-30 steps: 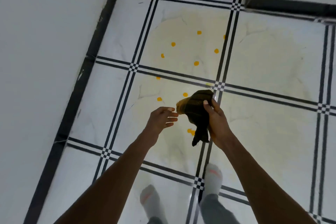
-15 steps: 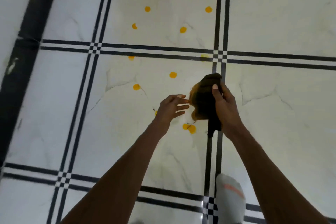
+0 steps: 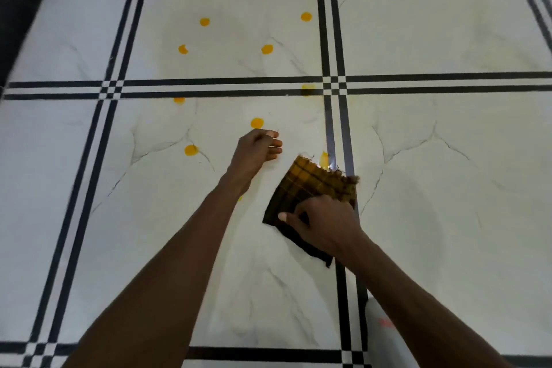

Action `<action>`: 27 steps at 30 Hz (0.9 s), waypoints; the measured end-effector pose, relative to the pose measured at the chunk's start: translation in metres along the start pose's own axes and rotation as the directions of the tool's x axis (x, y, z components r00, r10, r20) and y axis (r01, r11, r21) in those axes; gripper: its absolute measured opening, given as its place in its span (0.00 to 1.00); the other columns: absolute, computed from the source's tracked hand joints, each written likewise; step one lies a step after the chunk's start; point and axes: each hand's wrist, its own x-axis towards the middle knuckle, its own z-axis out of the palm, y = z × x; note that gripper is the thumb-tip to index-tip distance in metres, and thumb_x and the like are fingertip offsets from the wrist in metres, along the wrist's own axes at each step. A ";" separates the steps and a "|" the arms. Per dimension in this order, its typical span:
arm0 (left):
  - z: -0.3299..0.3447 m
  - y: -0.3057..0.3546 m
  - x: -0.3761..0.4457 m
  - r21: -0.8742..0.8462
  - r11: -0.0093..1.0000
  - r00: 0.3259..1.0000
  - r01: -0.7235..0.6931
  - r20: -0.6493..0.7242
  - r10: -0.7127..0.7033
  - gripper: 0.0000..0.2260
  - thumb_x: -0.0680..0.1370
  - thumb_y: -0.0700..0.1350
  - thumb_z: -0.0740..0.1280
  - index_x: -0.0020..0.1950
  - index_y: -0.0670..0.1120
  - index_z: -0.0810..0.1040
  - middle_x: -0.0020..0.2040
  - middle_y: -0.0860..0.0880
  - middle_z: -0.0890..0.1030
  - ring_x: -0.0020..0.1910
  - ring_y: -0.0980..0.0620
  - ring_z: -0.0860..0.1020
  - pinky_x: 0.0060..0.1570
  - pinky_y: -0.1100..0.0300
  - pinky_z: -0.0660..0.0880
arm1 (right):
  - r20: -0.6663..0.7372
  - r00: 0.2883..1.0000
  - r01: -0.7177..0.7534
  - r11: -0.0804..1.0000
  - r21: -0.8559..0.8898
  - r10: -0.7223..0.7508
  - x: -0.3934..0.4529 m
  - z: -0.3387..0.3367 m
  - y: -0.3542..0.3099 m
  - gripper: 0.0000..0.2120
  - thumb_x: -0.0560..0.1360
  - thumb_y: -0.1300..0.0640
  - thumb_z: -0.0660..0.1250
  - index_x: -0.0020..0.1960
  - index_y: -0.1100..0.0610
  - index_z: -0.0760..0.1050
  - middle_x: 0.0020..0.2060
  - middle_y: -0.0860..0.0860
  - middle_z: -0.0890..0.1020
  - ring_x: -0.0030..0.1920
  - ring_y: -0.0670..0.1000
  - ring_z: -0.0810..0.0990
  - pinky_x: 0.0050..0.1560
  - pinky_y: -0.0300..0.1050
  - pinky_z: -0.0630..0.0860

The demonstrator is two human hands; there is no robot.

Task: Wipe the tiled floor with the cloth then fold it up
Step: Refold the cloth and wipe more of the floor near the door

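My right hand (image 3: 324,222) presses the plaid cloth (image 3: 310,185) flat on the tiled floor (image 3: 448,188) beside yellow spots (image 3: 257,122); my left hand (image 3: 258,148) hovers loosely curled, holding nothing. No writing shows.

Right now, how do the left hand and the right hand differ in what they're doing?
The right hand grips the cloth, thumb over its near edge; the left hand holds nothing, fingers loosely curled. The right hand is nearer the camera, by the double black tile line; the left hand is farther out, just below a yellow spot. Both are low over the tiled floor.
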 end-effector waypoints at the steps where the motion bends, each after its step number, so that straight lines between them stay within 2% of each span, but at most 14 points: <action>1: -0.009 0.000 0.001 0.026 0.999 1.000 -0.021 -0.011 0.022 0.11 0.85 0.44 0.62 0.61 0.41 0.81 0.54 0.43 0.86 0.56 0.44 0.85 0.59 0.53 0.82 | -0.061 0.998 0.002 1.000 0.011 -0.001 0.006 0.003 0.000 0.24 0.83 0.36 0.59 0.43 0.52 0.82 0.34 0.46 0.82 0.34 0.47 0.80 0.35 0.43 0.75; 3: -0.024 0.001 -0.001 0.047 0.998 0.998 -0.050 -0.048 0.052 0.11 0.85 0.44 0.63 0.61 0.42 0.81 0.53 0.44 0.86 0.54 0.46 0.86 0.58 0.53 0.82 | -0.187 0.982 0.029 0.999 0.023 -0.024 0.019 0.006 0.000 0.20 0.85 0.43 0.60 0.45 0.53 0.82 0.38 0.47 0.83 0.38 0.50 0.81 0.36 0.46 0.76; 5: -0.036 -0.003 -0.011 0.068 0.997 0.996 -0.049 -0.068 0.053 0.10 0.84 0.44 0.63 0.60 0.43 0.82 0.52 0.45 0.87 0.53 0.47 0.86 0.56 0.54 0.82 | -0.283 0.958 0.063 0.998 0.030 -0.052 0.026 0.009 0.001 0.12 0.84 0.51 0.64 0.54 0.55 0.84 0.48 0.51 0.84 0.49 0.53 0.81 0.46 0.50 0.80; 6: -0.041 -0.007 -0.018 0.070 0.997 0.996 -0.040 -0.075 0.045 0.10 0.84 0.44 0.63 0.59 0.43 0.82 0.52 0.45 0.87 0.52 0.47 0.86 0.56 0.54 0.82 | -0.295 0.953 0.069 0.998 0.003 -0.065 0.026 0.013 0.005 0.11 0.83 0.52 0.66 0.58 0.56 0.83 0.53 0.52 0.83 0.55 0.55 0.80 0.52 0.52 0.80; 9: -0.057 -0.024 -0.038 0.087 0.996 0.994 -0.030 -0.100 0.039 0.09 0.84 0.43 0.63 0.58 0.42 0.82 0.50 0.43 0.87 0.50 0.45 0.86 0.52 0.53 0.82 | -0.263 0.963 0.039 0.995 -0.091 -0.062 0.018 0.035 0.015 0.18 0.82 0.50 0.67 0.68 0.57 0.79 0.66 0.56 0.78 0.68 0.60 0.75 0.68 0.60 0.76; 12: -0.079 -0.046 -0.043 0.162 0.986 0.974 -0.049 -0.210 0.082 0.08 0.83 0.40 0.64 0.57 0.40 0.81 0.47 0.41 0.86 0.43 0.46 0.85 0.51 0.48 0.82 | -0.262 0.964 0.007 0.994 -0.109 -0.035 0.014 0.057 0.022 0.24 0.84 0.47 0.60 0.77 0.57 0.72 0.76 0.60 0.71 0.78 0.63 0.68 0.79 0.65 0.64; 14: -0.095 -0.062 -0.038 0.259 0.963 0.940 -0.080 -0.303 0.159 0.07 0.83 0.40 0.64 0.57 0.41 0.80 0.46 0.43 0.86 0.41 0.47 0.85 0.53 0.46 0.82 | -0.298 0.954 -0.006 0.994 -0.111 -0.027 0.020 0.068 0.025 0.26 0.85 0.45 0.55 0.80 0.54 0.67 0.80 0.59 0.66 0.82 0.62 0.62 0.82 0.66 0.57; 17: -0.112 -0.082 -0.033 0.485 0.865 0.857 -0.127 -0.385 0.342 0.06 0.81 0.41 0.64 0.55 0.43 0.79 0.47 0.45 0.85 0.45 0.44 0.84 0.53 0.45 0.81 | -0.328 0.944 -0.014 0.990 -0.142 -0.033 0.028 0.075 0.030 0.29 0.86 0.43 0.50 0.84 0.52 0.59 0.84 0.57 0.58 0.85 0.58 0.53 0.83 0.66 0.49; 19: -0.118 -0.091 -0.036 0.567 0.810 0.820 -0.146 -0.389 0.420 0.05 0.82 0.39 0.64 0.54 0.42 0.78 0.47 0.46 0.83 0.46 0.45 0.81 0.50 0.46 0.79 | -0.329 0.944 -0.035 0.987 -0.156 -0.018 0.037 0.070 0.032 0.30 0.86 0.41 0.49 0.85 0.50 0.54 0.85 0.55 0.54 0.86 0.57 0.48 0.83 0.66 0.46; 23: -0.127 -0.112 -0.047 0.716 0.688 0.807 -0.116 -0.336 0.485 0.05 0.80 0.37 0.64 0.55 0.42 0.77 0.51 0.44 0.78 0.51 0.43 0.76 0.49 0.46 0.77 | -0.297 0.955 -0.054 0.977 -0.205 -0.009 0.061 0.057 0.031 0.32 0.85 0.37 0.47 0.85 0.48 0.53 0.85 0.54 0.53 0.86 0.56 0.47 0.81 0.71 0.46; 27: -0.143 -0.130 -0.031 0.859 0.510 0.752 -0.049 -0.304 0.585 0.10 0.81 0.41 0.65 0.61 0.40 0.76 0.60 0.41 0.76 0.58 0.39 0.74 0.56 0.44 0.75 | -0.323 0.944 -0.015 0.968 -0.250 -0.069 0.126 0.041 0.026 0.33 0.83 0.33 0.48 0.85 0.43 0.53 0.85 0.55 0.53 0.86 0.58 0.48 0.79 0.75 0.43</action>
